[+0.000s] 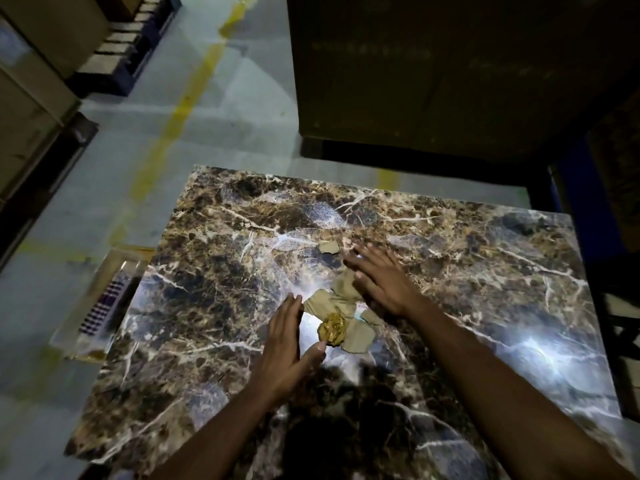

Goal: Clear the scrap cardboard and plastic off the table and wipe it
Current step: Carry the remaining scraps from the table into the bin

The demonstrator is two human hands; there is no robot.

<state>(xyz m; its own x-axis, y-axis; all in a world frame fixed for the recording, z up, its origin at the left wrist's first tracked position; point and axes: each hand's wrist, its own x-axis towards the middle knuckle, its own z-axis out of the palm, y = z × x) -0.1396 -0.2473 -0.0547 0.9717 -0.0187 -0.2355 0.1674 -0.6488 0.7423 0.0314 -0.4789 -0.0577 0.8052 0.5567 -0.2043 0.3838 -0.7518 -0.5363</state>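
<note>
desk: a glossy desk with a dark brown marble pattern and white veins; strong light reflects on it near the middle and on the right side.
scrap pile: torn cardboard pieces lie together near the middle of the desk, between the two hands.
yellow wad: a crumpled yellowish wad, maybe plastic, sits on the near part of the pile, touching the cardboard.
single piece: one small cardboard scrap lies apart, a little farther from the person, just beside the right fingertips.
left hand: the left hand stands on its edge at the left of the pile, fingers straight and together, thumb spread toward the wad; it grips nothing.
right hand: the right hand is flat, palm down, over the right side of the pile, fingers straight and slightly apart, a bit blurred; it holds nothing.
floor: grey floor with a yellow line beyond the desk.
boxes: big cardboard boxes stand behind the desk.
</note>
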